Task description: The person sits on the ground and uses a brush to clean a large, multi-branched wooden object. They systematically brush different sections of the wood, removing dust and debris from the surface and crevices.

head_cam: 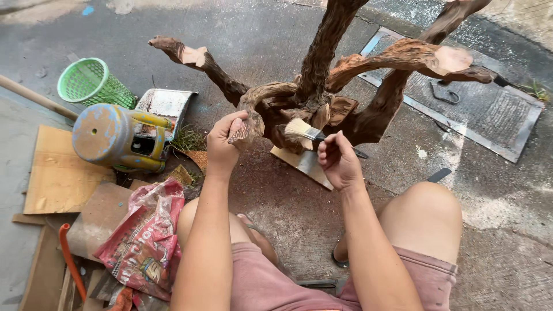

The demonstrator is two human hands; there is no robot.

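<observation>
Driftwood (322,98) looks heavy and rigid, so my left hand (223,141) clasps its nine-o'clock stub while my right hand (340,161) grips the light paintbrush (304,131).

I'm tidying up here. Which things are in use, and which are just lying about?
In use:
driftwood piece, gripped by left hand
paintbrush, held by right hand

Lying about:
green basket
yellow machine
red bag
cardboard

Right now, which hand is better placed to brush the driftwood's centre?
Right. The right hand holds the paintbrush, its bristles against the driftwood piece at its centre. The left hand grips a branch stub, likely steadying it.
</observation>
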